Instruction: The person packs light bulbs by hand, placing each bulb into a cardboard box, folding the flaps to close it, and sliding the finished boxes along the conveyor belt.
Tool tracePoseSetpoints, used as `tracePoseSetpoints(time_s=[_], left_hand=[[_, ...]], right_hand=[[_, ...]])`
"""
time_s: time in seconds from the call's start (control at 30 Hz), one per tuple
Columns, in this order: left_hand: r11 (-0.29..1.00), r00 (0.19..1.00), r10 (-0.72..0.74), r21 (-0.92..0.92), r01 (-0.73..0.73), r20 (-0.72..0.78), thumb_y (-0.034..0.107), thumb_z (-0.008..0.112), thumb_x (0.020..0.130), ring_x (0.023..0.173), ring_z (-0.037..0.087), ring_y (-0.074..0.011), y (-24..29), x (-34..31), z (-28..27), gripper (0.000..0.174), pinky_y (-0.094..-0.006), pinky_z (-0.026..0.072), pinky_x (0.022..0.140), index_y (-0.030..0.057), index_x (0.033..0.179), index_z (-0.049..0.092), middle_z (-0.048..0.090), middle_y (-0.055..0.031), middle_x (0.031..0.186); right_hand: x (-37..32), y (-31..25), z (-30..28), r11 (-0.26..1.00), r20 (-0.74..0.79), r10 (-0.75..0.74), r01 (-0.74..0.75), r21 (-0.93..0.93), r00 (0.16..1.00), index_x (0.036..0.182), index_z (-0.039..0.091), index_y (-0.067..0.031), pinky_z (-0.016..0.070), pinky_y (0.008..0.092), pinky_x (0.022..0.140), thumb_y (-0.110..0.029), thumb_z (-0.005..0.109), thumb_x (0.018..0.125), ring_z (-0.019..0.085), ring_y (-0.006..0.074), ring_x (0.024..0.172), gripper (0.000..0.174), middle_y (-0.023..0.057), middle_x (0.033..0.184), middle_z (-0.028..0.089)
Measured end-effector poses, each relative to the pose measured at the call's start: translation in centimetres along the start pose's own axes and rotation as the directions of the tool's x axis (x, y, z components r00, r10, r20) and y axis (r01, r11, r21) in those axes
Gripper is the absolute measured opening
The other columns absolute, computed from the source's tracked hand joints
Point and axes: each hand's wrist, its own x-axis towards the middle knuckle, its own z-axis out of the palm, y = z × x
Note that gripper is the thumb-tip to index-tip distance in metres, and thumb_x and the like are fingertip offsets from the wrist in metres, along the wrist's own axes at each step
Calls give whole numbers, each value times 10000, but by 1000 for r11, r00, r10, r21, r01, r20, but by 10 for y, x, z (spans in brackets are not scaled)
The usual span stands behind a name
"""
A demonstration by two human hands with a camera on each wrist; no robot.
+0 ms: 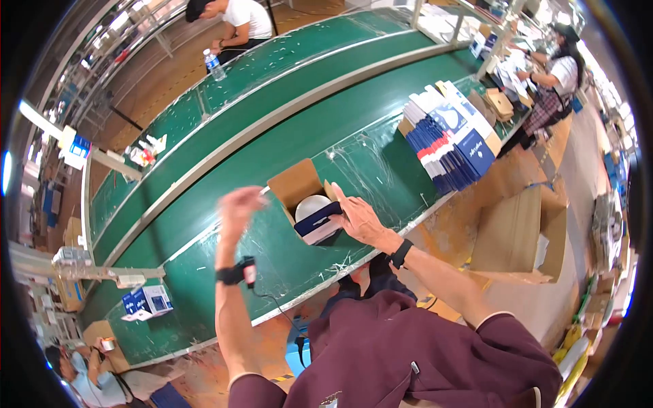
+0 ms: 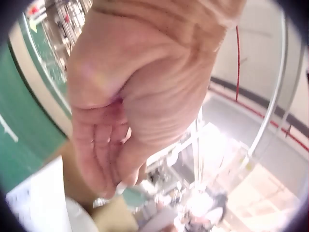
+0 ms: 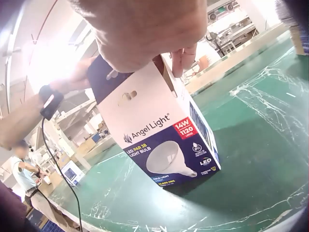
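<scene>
An upright light bulb box point(image 3: 159, 140), white and dark blue with "Angel Light" print, stands on the green table with its top flaps raised. Inside it shows the round white face of a bulb point(image 1: 313, 207). My right hand point(image 1: 360, 219) grips the box at its right side, by the dark blue flap point(image 1: 317, 221). Blurred in the head view, my left hand point(image 1: 241, 209) is raised just left of the box. In the left wrist view its thumb lies against the fingers, with a small white spot at the fingertips point(image 2: 108, 188); I cannot tell whether it is a held piece.
Flattened blue and white cartons point(image 1: 449, 139) are stacked at the right on the green table point(image 1: 367, 170). Another small box point(image 1: 147, 302) stands at the left end. A large open carton point(image 1: 520, 234) sits on the floor at the right. Other people work around the tables.
</scene>
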Motion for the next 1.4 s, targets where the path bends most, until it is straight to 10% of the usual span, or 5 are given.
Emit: tracePoseSetpoints(time_s=[0.1, 0.27, 0.7, 0.97, 1.4], left_hand=[[187, 652, 488, 799, 571, -580, 208, 719, 966, 1354, 557, -362, 8, -28, -56, 516, -508, 438, 1131, -6, 1420, 597, 585, -257, 1443], [458, 945, 326, 876, -151, -7, 252, 797, 890, 1518, 360, -443, 29, -79, 91, 775, -538, 314, 1227, 24, 1546, 452, 402, -252, 1625], [355, 973, 228, 928, -112, 30, 257, 789, 857, 1344, 489, -379, -57, -71, 154, 472, -528, 385, 1101, -43, 1198, 658, 645, -174, 1241], [323, 987, 87, 934, -154, 132, 337, 739, 908, 1215, 530, -333, -47, -70, 145, 330, -537, 436, 1003, 17, 981, 756, 659, -144, 1126], [664, 893, 407, 734, -144, -193, 117, 846, 797, 1470, 438, -465, -75, -96, 155, 181, -521, 413, 1156, 38, 931, 754, 388, -289, 1630]], right_hand=[[5, -7, 4, 998, -95, -67, 66, -22, 993, 1650, 317, -71, 484, 431, 890, -194, 726, 958, 647, 339, 945, 812, 131, 1030, 679], [24, -18, 6, 972, 26, -29, 35, -233, 999, 1600, 408, -48, 484, 424, 887, -283, 703, 983, 628, 325, 964, 723, 128, 1015, 670], [34, -20, -3, 691, 522, -118, 447, -567, 845, 1385, 611, -59, 213, 610, 1267, -394, 815, 820, 339, 409, 1531, 688, 169, 1396, 605], [28, 13, 18, 841, 639, -252, 491, -228, 727, 930, 612, -93, 485, 453, 850, -179, 766, 856, 698, 309, 920, 191, 111, 809, 690], [22, 23, -8, 899, 356, -424, 434, 55, 833, 1091, 743, -97, 376, 540, 1181, -260, 795, 896, 602, 268, 1256, 259, 92, 1078, 727]])
